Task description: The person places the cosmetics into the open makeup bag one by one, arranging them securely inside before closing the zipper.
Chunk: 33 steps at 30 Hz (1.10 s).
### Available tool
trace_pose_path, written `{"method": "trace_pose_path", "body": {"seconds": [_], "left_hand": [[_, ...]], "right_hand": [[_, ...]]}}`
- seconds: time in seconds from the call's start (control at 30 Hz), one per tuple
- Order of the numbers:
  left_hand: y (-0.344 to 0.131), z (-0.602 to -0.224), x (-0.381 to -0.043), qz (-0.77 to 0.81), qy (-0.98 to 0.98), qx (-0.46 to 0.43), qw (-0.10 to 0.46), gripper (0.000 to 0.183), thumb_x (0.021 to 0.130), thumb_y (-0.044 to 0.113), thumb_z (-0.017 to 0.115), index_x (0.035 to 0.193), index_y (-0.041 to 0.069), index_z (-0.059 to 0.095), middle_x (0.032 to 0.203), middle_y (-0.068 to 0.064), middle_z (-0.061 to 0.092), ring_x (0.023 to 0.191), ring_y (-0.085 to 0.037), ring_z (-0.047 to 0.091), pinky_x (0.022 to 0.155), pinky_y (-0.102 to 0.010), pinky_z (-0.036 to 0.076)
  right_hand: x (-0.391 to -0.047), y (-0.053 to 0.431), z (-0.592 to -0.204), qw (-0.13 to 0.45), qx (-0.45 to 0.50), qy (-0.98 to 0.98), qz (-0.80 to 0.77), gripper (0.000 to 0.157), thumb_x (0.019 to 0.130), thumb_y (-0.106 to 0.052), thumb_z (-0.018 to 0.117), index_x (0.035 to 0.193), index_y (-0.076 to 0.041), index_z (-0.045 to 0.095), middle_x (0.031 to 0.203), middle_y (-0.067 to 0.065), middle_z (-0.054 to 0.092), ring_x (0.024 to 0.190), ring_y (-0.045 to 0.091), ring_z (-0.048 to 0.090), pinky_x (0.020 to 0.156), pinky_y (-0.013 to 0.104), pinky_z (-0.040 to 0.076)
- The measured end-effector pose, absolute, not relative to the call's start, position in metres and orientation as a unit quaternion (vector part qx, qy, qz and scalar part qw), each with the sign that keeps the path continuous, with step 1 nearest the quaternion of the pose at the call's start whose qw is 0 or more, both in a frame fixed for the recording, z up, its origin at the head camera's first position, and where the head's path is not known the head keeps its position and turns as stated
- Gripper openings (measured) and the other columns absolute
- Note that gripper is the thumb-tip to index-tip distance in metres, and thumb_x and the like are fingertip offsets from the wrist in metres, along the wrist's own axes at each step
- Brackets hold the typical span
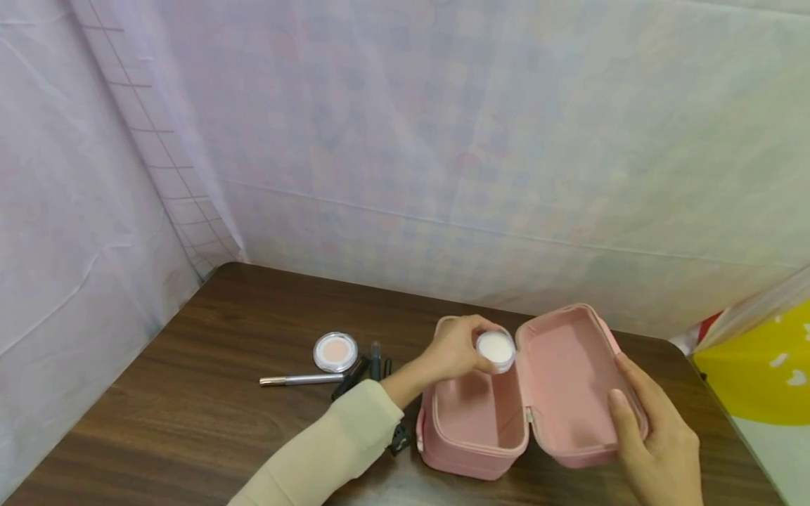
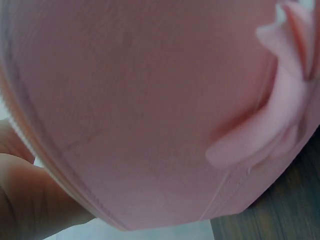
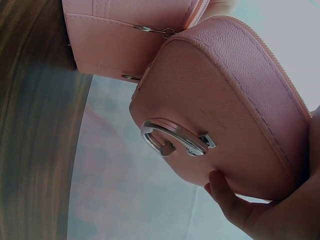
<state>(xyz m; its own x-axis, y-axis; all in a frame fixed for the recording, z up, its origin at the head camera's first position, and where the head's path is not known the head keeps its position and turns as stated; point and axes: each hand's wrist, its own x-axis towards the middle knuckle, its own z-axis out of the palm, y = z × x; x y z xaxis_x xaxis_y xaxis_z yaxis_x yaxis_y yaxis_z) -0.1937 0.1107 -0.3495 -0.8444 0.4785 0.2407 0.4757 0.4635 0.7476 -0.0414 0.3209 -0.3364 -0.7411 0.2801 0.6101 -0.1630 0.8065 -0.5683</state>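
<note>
In the head view a pink zip case [image 1: 468, 460] stands unzipped on the table, its lid [image 1: 566, 379] swung out to the right. Above the case's opening my left hand [image 1: 454, 351] pinches a small round clear container [image 1: 496, 349] with a white face. My right hand [image 1: 661, 432] grips the lid's outer right edge, thumb on the inner side. The left wrist view shows the case's outer wall [image 2: 140, 120] with a pink bow [image 2: 265, 120]; the container is hidden there. In the right wrist view, a silver handle [image 3: 175, 136] is on the lid's outside, near a fingertip.
Left of the case lie a round compact [image 1: 335, 351] with a peach centre, a slim silver stick [image 1: 300, 379] and several dark cosmetic items [image 1: 375, 362], partly behind my left sleeve. A pale cloth [image 1: 443, 154] hangs behind the brown table [image 1: 190, 393]. Something yellow [image 1: 759, 365] stands at the right.
</note>
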Motion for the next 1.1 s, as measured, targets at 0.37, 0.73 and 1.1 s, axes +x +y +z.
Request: {"method": "trace_pose_path", "body": {"seconds": [0.37,0.73,1.1], "left_hand": [[0.127,-0.356,-0.185,0.395,0.890,0.229,-0.018,0.057,0.062,0.019,0.090,0.114,0.011,0.068,0.105,-0.001,0.067,0.095,-0.013,0.060,0.084,-0.020,0.043],[0.138,-0.363,-0.176,0.407,0.900,0.154,-0.023,0.054,0.063,0.015,0.089,0.108,0.007,0.060,0.103,-0.004,0.060,0.094,-0.018,0.056,0.081,-0.027,0.045],[0.143,-0.366,-0.175,0.431,0.895,0.116,-0.016,0.062,0.062,0.010,0.089,0.108,0.007,0.047,0.100,-0.009,0.059,0.089,-0.025,0.059,0.077,-0.032,0.047]], "right_hand": [[-0.040,0.323,-0.337,0.364,-0.033,-0.881,0.301,0.045,0.090,-0.009,0.064,0.133,-0.022,0.059,0.133,-0.011,0.054,0.110,-0.017,0.041,0.093,0.006,0.027],[-0.040,0.324,-0.336,0.365,-0.029,-0.880,0.302,0.045,0.090,-0.008,0.063,0.133,-0.021,0.059,0.133,-0.015,0.054,0.110,-0.016,0.041,0.093,0.007,0.027],[-0.040,0.325,-0.337,0.372,-0.024,-0.878,0.299,0.044,0.090,-0.008,0.062,0.132,-0.020,0.060,0.133,-0.017,0.053,0.112,-0.017,0.040,0.095,0.007,0.027]]}}
